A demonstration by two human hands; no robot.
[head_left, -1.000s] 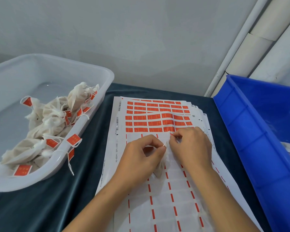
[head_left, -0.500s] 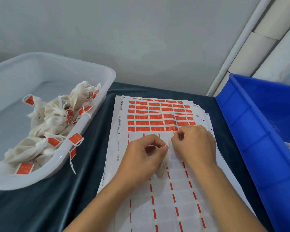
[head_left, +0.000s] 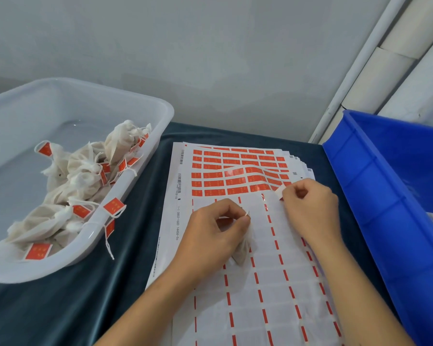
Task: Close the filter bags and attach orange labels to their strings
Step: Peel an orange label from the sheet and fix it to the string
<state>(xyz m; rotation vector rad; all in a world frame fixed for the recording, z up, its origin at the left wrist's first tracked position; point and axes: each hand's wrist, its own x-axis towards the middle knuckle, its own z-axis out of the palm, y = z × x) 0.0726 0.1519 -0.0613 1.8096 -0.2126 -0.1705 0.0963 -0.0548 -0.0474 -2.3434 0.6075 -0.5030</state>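
Observation:
A stack of label sheets point(head_left: 238, 283) lies on the dark cloth, orange labels point(head_left: 230, 182) left only in its far rows. My left hand point(head_left: 215, 236) pinches the string end of a small white filter bag point(head_left: 243, 250) that hangs below the fingers over the sheet. My right hand point(head_left: 308, 208) pinches one orange label point(head_left: 280, 191), peeled up at the right end of the nearest orange row. The two hands are apart.
A clear plastic tub point(head_left: 135, 186) at the left holds several closed bags point(head_left: 68, 186) with orange labels, some tags hanging over its rim. A blue bin point(head_left: 375, 196) stands at the right. A wall and white pipes rise behind.
My right hand has moved away from the left hand, to the right and farther back, and now holds a peeled label. The left hand keeps its pinch on the bag.

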